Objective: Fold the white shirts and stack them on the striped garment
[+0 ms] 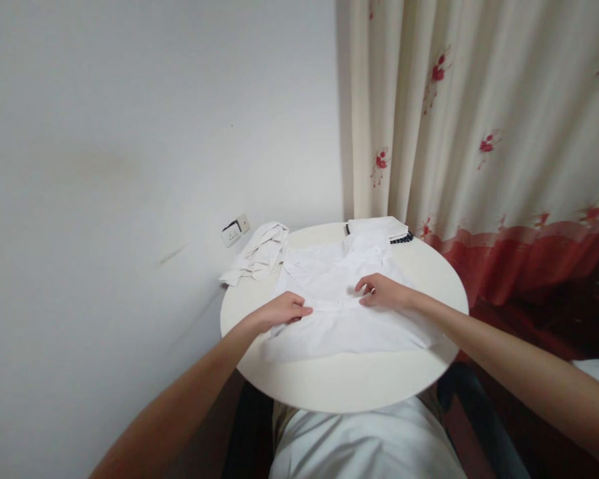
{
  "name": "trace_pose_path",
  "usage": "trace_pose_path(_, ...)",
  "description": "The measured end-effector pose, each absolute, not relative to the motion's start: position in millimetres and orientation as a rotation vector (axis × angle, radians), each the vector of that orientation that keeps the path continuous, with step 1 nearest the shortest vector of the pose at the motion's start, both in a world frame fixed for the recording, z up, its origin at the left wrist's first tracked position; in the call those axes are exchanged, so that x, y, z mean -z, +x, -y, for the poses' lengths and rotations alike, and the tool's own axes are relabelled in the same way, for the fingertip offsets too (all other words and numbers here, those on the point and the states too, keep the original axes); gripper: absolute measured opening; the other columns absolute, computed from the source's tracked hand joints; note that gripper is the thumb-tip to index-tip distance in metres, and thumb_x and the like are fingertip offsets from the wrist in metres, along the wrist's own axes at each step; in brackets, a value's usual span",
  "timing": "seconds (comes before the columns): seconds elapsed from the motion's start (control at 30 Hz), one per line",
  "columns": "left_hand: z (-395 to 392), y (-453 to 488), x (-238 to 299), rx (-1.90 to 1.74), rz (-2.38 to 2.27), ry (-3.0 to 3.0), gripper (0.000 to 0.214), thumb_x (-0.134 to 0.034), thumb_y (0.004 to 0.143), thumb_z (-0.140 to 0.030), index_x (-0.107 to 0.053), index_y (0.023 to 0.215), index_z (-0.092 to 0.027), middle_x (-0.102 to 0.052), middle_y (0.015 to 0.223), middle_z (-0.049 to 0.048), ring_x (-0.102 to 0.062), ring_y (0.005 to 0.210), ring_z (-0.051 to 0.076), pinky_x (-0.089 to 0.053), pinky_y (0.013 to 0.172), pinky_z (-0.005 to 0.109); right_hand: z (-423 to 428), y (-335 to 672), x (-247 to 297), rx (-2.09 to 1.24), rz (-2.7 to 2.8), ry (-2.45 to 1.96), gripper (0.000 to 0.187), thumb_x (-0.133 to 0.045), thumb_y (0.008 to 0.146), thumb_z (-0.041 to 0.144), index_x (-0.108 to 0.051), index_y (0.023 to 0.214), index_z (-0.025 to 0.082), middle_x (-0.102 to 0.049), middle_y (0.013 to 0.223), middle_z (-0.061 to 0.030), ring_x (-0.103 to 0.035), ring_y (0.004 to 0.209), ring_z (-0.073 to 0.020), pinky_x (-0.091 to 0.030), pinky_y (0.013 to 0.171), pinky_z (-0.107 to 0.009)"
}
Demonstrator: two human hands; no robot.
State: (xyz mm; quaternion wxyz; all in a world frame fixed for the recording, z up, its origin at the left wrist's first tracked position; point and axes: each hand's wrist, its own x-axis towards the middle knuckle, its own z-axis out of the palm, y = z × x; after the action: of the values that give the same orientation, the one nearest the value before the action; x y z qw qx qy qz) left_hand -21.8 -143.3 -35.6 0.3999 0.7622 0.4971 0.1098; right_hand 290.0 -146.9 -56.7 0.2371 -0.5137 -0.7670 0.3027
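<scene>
A white garment (339, 313) lies spread on a small round white table (344, 382). My left hand (282, 310) rests on the garment's left side, fingers together and pinching a fold of the cloth. Near the garment's middle, my right hand (383, 291) has its fingers curled on the same fold line, gripping the fabric.
A crumpled white cloth (259, 256) hangs over the table's far left edge. A folded white item with dark trim (379, 227) lies at the far edge. White wall with a socket (234, 231) stands left, a floral curtain (479, 133) right. A dark chair frame (459, 392) shows below.
</scene>
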Motion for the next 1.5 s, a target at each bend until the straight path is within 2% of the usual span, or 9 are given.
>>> trace_pose_path(0.2,145.7,-48.4,36.2,-0.369,-1.231,1.835,0.059,-0.058,0.084,-0.063,-0.067,0.118,-0.016,-0.068,0.088,0.0057,-0.06,0.077,0.019,-0.043,0.067,0.026,162.1,326.9,62.9,-0.782,2.046,-1.525,0.029,-0.065,0.085,0.029,-0.069,0.11,0.015,-0.073,0.095,-0.0083,-0.065,0.076,-0.0186,-0.047,0.069,-0.028)
trace_pose_path(0.27,155.3,-66.1,36.1,-0.364,-1.265,1.818,0.058,-0.05,0.09,-0.063,-0.066,0.123,-0.018,-0.069,0.097,0.0073,-0.062,0.087,0.021,-0.045,0.071,0.027,174.8,345.8,65.4,-0.706,2.052,-1.578,0.025,-0.06,0.089,0.037,-0.071,0.097,0.016,-0.072,0.085,-0.007,-0.063,0.073,-0.0194,-0.044,0.066,-0.029)
trace_pose_path(0.37,166.9,-89.1,40.4,-0.349,-1.276,1.855,0.053,-0.048,0.092,-0.06,-0.065,0.127,-0.023,-0.066,0.115,0.0085,-0.06,0.1,0.023,-0.047,0.071,0.026,193.8,367.4,71.3,-0.657,2.089,-1.639,0.041,-0.049,0.094,0.048,-0.069,0.075,0.017,-0.068,0.07,-0.0055,-0.057,0.064,-0.019,-0.038,0.06,-0.03)
trace_pose_path(0.47,173.6,-96.4,48.1,-0.366,-1.266,1.978,0.053,-0.055,0.09,-0.055,-0.062,0.132,-0.024,-0.068,0.103,0.0054,-0.059,0.087,0.02,-0.045,0.067,0.025,209.0,377.0,76.2,-0.652,2.071,-1.665,0.049,-0.045,0.095,0.055,-0.069,0.074,0.018,-0.068,0.07,-0.0056,-0.056,0.064,-0.0188,-0.037,0.059,-0.03)
trace_pose_path(0.57,175.9,-91.1,52.5,-0.395,-1.353,2.111,0.047,-0.059,0.087,-0.048,-0.066,0.126,-0.022,-0.065,0.081,0.0007,-0.052,0.067,0.016,-0.04,0.062,0.025,216.6,378.5,76.1,-0.677,2.037,-1.677,0.044,-0.054,0.089,0.056,-0.071,0.074,0.018,-0.069,0.07,-0.0051,-0.057,0.064,-0.019,-0.038,0.058,-0.029)
trace_pose_path(0.77,163.7,-90.0,36.9,-0.545,-1.474,2.208,0.039,-0.061,0.084,-0.045,-0.072,0.113,-0.02,-0.062,0.069,-0.0019,-0.045,0.058,0.014,-0.035,0.057,0.024,203.6,382.8,58.1,-0.633,1.923,-1.486,0.04,-0.06,0.084,0.055,-0.074,0.074,0.019,-0.071,0.072,-0.005,-0.06,0.068,-0.0204,-0.044,0.062,-0.029)
trace_pose_path(1.07,111.2,-78.0,32.5,-0.984,-1.404,2.056,0.046,-0.066,0.074,-0.049,-0.075,0.104,-0.016,-0.075,0.102,0.0086,-0.064,0.08,0.021,-0.048,0.07,0.028,137.0,386.2,43.2,-0.404,1.817,-1.312,0.031,-0.062,0.081,0.047,-0.073,0.078,0.017,-0.073,0.079,-0.0067,-0.063,0.074,-0.021,-0.048,0.068,-0.03)
trace_pose_path(1.3,84.2,-80.8,70.6,-0.716,-1.384,1.969,0.048,-0.068,0.068,-0.044,-0.076,0.103,-0.012,-0.074,0.083,0.0068,-0.061,0.068,0.02,-0.042,0.062,0.028,97.3,385.4,102.9,-0.591,1.945,-1.454,0.022,-0.059,0.074,0.036,-0.071,0.068,0.017,-0.069,0.065,-0.0033,-0.056,0.063,-0.0174,-0.043,0.063,-0.029)
trace_pose_path(1.5,72.9,-78.1,59.9,-0.805,-1.36,1.98,0.04,-0.072,0.066,-0.042,-0.077,0.096,-0.015,-0.076,0.087,0.0078,-0.066,0.076,0.023,-0.048,0.068,0.03,87.2,389.0,96.6,-0.512,1.944,-1.399,0.025,-0.056,0.078,0.036,-0.071,0.07,0.018,-0.069,0.067,-0.0031,-0.058,0.064,-0.0182,-0.042,0.062,-0.028)
